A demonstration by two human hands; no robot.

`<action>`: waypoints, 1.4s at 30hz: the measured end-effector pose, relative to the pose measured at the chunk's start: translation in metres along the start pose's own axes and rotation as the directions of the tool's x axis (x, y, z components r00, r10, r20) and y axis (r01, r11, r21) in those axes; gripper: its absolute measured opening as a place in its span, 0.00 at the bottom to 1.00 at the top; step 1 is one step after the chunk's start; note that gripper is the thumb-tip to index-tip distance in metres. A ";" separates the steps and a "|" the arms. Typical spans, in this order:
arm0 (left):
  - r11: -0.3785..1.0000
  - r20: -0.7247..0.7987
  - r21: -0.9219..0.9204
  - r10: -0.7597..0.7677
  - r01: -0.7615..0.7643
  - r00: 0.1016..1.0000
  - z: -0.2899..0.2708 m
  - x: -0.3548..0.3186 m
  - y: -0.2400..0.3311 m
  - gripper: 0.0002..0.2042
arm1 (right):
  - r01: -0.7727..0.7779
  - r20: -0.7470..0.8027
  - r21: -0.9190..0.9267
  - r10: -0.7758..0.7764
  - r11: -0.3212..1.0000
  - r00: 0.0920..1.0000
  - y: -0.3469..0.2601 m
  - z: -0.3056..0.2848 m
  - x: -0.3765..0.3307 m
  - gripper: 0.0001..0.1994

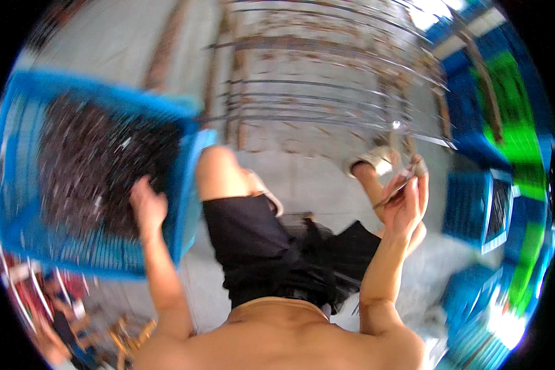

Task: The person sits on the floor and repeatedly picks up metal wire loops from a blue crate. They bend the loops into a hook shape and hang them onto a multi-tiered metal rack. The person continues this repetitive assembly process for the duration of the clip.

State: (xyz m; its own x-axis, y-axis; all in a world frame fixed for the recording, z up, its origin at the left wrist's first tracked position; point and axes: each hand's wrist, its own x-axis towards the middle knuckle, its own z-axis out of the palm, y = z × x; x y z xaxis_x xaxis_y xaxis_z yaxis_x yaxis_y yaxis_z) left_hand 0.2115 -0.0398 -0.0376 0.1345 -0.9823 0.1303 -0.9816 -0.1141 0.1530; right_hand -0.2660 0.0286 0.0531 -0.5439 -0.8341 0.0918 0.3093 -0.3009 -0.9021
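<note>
Your left hand (147,206) reaches open-fingered into the blue crate (18,203) of dark bits at nine o'clock; your right hand (406,203) pinches what may be a thin stick (402,185).

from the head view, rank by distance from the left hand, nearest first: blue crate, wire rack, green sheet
1. blue crate: on the left, the left hand reaches into it.
2. wire rack: top middle, beyond the knees.
3. green sheet: far right edge.
</note>
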 end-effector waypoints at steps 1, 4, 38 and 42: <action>0.998 0.187 -0.022 -0.060 0.065 0.981 0.004 -0.005 -0.022 0.33 | 0.107 -0.061 0.036 -0.105 0.994 0.993 -0.014 -0.025 0.012 0.16; 0.975 0.437 0.032 -0.210 0.218 0.875 0.018 -0.024 -0.031 0.42 | 0.350 -0.414 0.035 -0.305 0.936 0.857 -0.040 -0.103 0.061 0.11; 0.150 0.339 -0.897 -0.368 0.415 0.866 -0.016 0.031 -0.010 0.11 | 0.056 -0.520 0.150 0.031 0.987 0.854 -0.003 -0.179 0.164 0.06; 0.291 0.385 -0.831 -0.314 0.474 0.868 -0.017 0.033 -0.016 0.13 | 0.097 -0.509 0.171 0.003 0.981 0.861 0.001 -0.173 0.162 0.06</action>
State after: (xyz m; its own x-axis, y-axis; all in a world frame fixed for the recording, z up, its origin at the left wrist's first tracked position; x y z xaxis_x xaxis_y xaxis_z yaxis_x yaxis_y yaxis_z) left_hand 0.2342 -0.0675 -0.0187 0.3730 -0.8738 -0.3122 -0.1089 -0.3753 0.9205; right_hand -0.4885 -0.0269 -0.0059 -0.8641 -0.4838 -0.1384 0.3835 -0.4551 -0.8036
